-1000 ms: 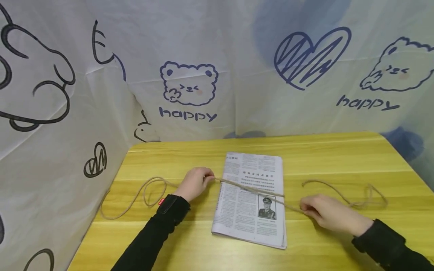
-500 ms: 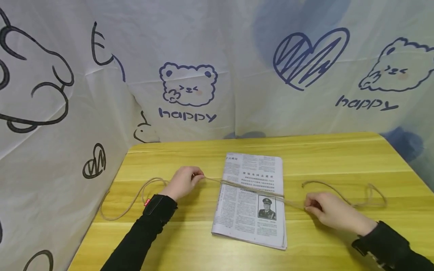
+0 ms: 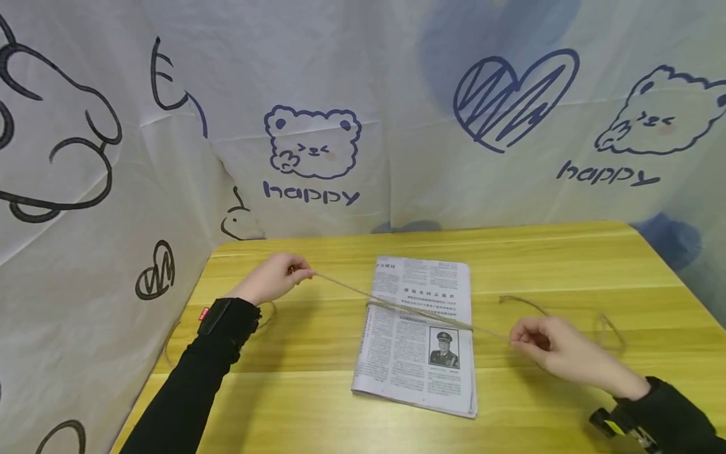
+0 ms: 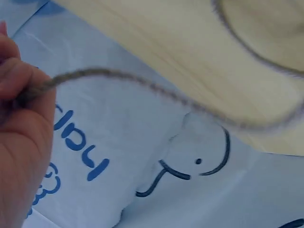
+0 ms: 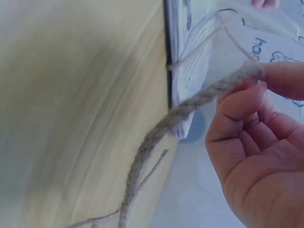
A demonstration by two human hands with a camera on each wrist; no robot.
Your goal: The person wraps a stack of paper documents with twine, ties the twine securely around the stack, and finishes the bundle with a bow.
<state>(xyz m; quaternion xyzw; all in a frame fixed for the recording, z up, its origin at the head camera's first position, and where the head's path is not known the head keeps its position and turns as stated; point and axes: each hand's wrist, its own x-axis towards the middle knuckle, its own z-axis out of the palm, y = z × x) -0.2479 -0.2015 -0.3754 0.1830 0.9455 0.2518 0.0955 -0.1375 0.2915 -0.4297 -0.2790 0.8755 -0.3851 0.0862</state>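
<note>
A folded newspaper stack (image 3: 397, 372) lies on the table, with a thin brown twine (image 3: 420, 311) running across its middle in more than one strand. To its left and raised above the table, my left hand (image 3: 271, 279) pinches the twine between thumb and fingers, and a taut line slopes from there to the paper. In the left wrist view the loose twine (image 4: 156, 90) trails away behind that hand. On the other side my right hand (image 3: 558, 353) pinches the twine with thumb and forefinger; the right wrist view shows the twine (image 5: 180, 111) hanging down from those fingertips.
The yellow wooden table (image 3: 306, 403) extends around the newspaper. A loose tail of twine (image 3: 524, 301) curls behind my right hand, and another lies left, partly hidden by my left arm. White printed cloth (image 3: 391, 126) hangs behind the table and at the left.
My left hand has moved left and up, away from the newspaper, drawing the twine with it. The right hand has shifted only slightly, and the newspaper stays in place.
</note>
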